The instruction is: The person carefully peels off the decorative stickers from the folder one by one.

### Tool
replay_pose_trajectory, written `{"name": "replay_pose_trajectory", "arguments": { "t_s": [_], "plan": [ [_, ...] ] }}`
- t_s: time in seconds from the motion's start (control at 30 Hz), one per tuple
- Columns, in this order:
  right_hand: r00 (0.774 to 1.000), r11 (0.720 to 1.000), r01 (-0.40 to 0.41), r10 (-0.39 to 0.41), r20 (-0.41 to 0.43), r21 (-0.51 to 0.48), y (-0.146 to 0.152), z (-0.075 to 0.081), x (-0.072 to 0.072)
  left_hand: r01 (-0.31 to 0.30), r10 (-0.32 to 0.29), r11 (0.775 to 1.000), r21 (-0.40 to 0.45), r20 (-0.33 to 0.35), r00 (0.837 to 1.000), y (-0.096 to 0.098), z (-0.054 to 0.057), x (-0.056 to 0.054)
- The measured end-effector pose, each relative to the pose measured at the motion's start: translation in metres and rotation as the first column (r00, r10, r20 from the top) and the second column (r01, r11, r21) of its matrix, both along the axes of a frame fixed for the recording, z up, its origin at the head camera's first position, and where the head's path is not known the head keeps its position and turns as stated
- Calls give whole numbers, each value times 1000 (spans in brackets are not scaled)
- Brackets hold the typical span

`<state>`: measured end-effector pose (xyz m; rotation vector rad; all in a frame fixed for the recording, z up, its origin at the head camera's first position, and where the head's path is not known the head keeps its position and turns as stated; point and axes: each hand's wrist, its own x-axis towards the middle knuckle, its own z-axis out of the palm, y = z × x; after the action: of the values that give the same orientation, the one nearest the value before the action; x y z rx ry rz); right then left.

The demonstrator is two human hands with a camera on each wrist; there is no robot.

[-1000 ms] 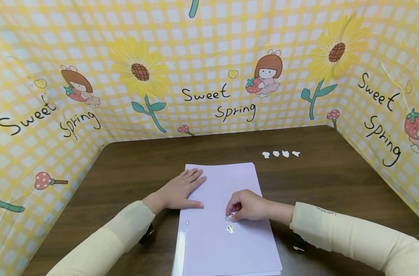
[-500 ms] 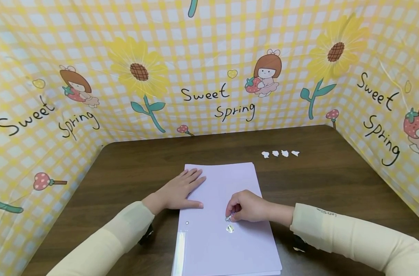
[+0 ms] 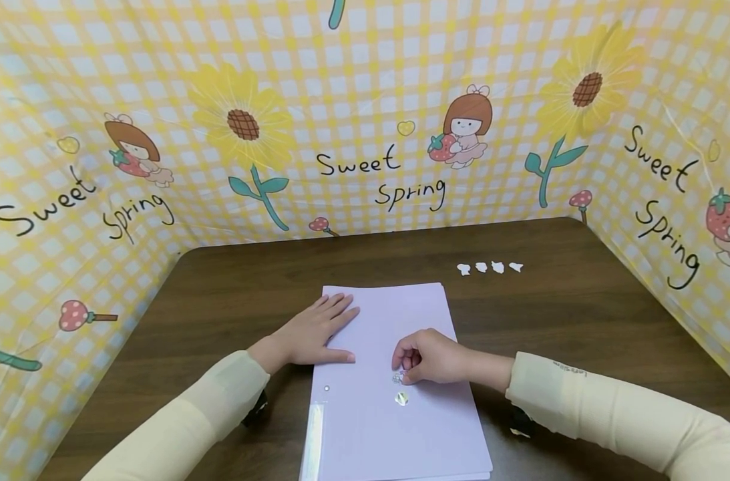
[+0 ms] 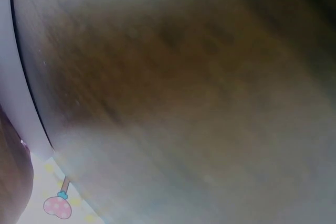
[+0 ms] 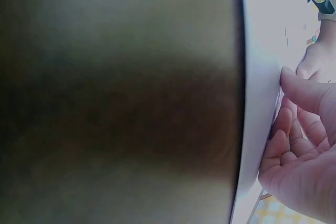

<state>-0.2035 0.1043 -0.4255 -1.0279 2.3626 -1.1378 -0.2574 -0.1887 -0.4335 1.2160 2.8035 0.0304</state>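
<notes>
A stack of pale, lilac-white sheets (image 3: 371, 441) lies on the dark wooden table. My left hand (image 3: 313, 332) rests flat on its upper left edge, fingers spread. Over the middle of the top sheet, my right hand (image 3: 433, 357) has its fingers curled about a small shiny silvery sticker-like piece (image 3: 397, 378). The thumb touches the right side of that piece, while the bent index fingertip stands close to its upper edge. Just below lies another shiny piece with yellow-green on it (image 3: 402, 399). Neither small piece shows in the wrist views.
Several small white cut-out shapes (image 3: 481, 268) lie in a row at the back right of the table (image 3: 557, 321). A clear strip (image 3: 316, 427) and a small round dot (image 3: 326, 388) sit at the stack's left side. A checked cloth (image 3: 365, 100) surrounds the table.
My right index fingertip has risen slightly away from the silvery piece, and more of that piece shows. The left hand, the stack and the white shapes stay where they were.
</notes>
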Motion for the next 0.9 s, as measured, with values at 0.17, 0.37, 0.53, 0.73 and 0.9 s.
{"name": "replay_pose_trajectory", "arguments": {
  "t_s": [0.17, 0.37, 0.53, 0.73, 0.9],
  "plan": [
    [999, 1000, 0, 1, 41, -11, 2, 0, -2, 5, -5, 1000, 7, 0, 1000, 0, 1, 0],
    [994, 999, -1, 6, 111, -45, 4, 3, -5, 13, -13, 1000, 15, -5, 1000, 1, 3, 0],
    [990, 997, 5, 6, 142, -77, 9, 2, -10, 14, -14, 1000, 8, 1, 1000, 1, 3, 1],
    [980, 992, 62, -41, 194, -107, 16, 2, -15, 16, -16, 1000, 4, -1, 1000, 0, 2, 0],
    [974, 987, 111, -85, 210, -117, 22, 4, -20, 19, -19, 1000, 1, -6, 1000, 0, 1, 0]
  ]
}}
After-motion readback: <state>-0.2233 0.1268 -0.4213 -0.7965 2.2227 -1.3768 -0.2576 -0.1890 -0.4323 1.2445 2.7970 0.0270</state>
